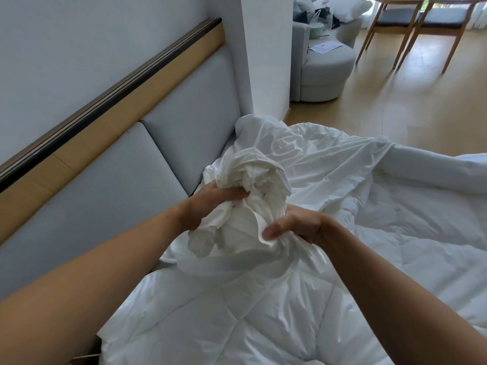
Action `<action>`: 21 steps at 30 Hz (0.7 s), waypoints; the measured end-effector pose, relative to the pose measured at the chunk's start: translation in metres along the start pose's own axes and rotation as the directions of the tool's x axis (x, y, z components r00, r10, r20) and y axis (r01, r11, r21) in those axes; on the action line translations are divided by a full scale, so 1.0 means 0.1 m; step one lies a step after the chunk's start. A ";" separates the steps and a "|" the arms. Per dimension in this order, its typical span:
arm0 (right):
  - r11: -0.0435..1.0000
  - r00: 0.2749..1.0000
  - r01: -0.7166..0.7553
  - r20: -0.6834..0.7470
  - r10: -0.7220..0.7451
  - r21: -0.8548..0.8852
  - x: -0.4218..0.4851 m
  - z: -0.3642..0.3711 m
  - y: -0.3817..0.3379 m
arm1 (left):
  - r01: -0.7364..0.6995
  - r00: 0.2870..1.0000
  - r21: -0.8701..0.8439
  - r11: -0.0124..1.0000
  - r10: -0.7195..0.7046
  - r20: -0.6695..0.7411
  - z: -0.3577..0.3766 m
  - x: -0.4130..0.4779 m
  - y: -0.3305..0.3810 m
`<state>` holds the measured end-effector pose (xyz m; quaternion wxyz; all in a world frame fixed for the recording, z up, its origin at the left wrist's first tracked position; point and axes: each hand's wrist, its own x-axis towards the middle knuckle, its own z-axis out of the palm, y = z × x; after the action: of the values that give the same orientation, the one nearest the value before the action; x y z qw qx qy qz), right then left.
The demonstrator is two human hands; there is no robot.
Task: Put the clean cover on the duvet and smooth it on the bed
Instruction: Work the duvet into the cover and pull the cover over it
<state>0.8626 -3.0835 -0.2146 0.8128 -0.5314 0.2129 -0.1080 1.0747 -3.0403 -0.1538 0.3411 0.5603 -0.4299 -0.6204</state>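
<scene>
A white quilted duvet [237, 312] lies crumpled over the bed in the lower middle and right. The thin white cover [311, 159] is bunched up in front of me and trails off to the right over the duvet. My left hand [210, 204] grips the gathered wad of cover from the left side. My right hand [292, 227] pinches a fold of the same bunch just below and to the right, thumb pressed on the cloth. Both hands hold the bundle slightly above the duvet, near the headboard.
A padded grey headboard [131, 180] with a wooden rail runs along the left. A white wall column [263, 61] stands behind the bed. Beyond it are a grey armchair [324, 64] with items and two wooden chairs [411, 25] on a wood floor.
</scene>
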 end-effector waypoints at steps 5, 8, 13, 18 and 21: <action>0.989 0.964 0.151 -0.221 -0.147 0.003 0.07 -0.04 -0.06 | 0.270 0.936 0.123 0.955 -0.291 0.197 0.05 -0.12 0.01; 0.990 0.969 0.143 -0.205 -0.139 0.003 0.15 -0.06 -0.06 | 0.411 0.873 0.179 0.894 -0.443 0.204 0.06 -0.17 0.02; 0.994 0.978 0.110 -0.175 -0.111 -0.013 0.09 -0.01 -0.11 | 0.498 0.798 0.284 0.819 -0.561 0.219 0.06 -0.28 -0.02; 0.993 0.969 0.093 -0.223 -0.107 -0.071 0.06 -0.02 -0.12 | 0.451 0.813 0.358 0.818 -0.542 0.215 -0.01 -0.40 0.02; 0.990 0.970 0.103 -0.212 -0.122 -0.101 0.04 0.00 -0.17 | 0.427 0.822 0.480 0.766 -0.550 0.146 -0.19 -0.42 0.09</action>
<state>0.8675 -3.0918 -0.2001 0.7526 -0.5633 0.2747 -0.2019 1.0987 -3.0089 -0.1284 -0.0293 0.6209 -0.4356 -0.6510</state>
